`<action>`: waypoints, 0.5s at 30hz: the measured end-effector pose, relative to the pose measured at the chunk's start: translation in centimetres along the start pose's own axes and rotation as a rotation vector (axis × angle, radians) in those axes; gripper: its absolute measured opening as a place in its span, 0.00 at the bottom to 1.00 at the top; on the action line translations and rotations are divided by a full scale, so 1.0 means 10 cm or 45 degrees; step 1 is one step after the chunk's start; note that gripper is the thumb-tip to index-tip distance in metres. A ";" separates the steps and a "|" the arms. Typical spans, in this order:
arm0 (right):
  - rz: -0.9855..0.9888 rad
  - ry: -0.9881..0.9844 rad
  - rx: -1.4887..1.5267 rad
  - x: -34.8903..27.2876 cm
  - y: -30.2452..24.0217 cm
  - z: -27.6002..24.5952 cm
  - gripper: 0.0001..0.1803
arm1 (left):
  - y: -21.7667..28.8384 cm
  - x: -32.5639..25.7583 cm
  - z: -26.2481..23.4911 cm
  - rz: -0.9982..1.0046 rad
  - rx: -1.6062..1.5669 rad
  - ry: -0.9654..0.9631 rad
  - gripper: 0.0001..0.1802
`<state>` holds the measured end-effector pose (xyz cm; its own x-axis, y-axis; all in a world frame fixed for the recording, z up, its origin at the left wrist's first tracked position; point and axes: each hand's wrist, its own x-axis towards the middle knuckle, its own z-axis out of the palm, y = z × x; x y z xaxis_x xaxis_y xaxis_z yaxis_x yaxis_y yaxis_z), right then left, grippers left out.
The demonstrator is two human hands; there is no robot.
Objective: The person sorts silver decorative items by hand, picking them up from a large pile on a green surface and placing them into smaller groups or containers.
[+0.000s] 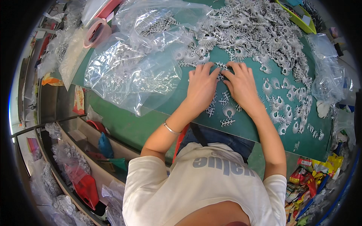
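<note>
My left hand [202, 86] and my right hand [242, 82] meet at the middle of a green table [158, 98], fingers curled and thumbs turned inward. Between the fingertips of both is a small silver-grey branched piece [221, 66], partly covered by them. Below the hands lie more branched pieces [227, 122] and a round, sunburst-shaped piece [229, 110] with a hole. A big heap of similar grey pieces [260, 32] spreads beyond the fingers and to the right.
Clear plastic bags [132, 71] with grey pieces cover the table's left part. A pink tape ring [98, 33] sits at far left, a yellow-green tray [301, 19] at far right. Open drawers [94, 139] stand at left; colourful packets [313, 173] fill the lower right.
</note>
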<state>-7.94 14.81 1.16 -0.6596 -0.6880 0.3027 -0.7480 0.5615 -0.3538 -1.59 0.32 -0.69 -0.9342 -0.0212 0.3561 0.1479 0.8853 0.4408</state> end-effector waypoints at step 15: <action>0.188 0.246 0.528 -0.15 0.12 0.04 0.06 | 0.04 0.17 -0.05 -0.084 -0.549 -0.218 0.11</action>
<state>-7.81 16.28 -0.05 -0.7877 -0.4946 0.3673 -0.5786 0.3894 -0.7166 -2.92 0.43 0.54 -0.9809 0.0384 0.1906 0.1741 0.6102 0.7729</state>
